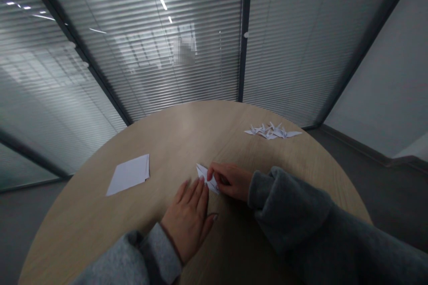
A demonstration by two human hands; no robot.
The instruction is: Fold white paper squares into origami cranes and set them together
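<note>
A small, partly folded white paper piece [202,173] lies on the round wooden table [174,138] in front of me. My right hand [230,181] rests over its right side with the fingers curled and pressing down on it. My left hand [190,216] lies flat on the table just below the paper, fingers stretched out, fingertips touching its lower edge. Both arms wear grey sleeves.
A stack of flat white paper sheets [129,174] lies to the left. Several finished folded paper figures [272,131] sit in a cluster near the table's far right edge. Glass walls with blinds [187,44] stand behind the table.
</note>
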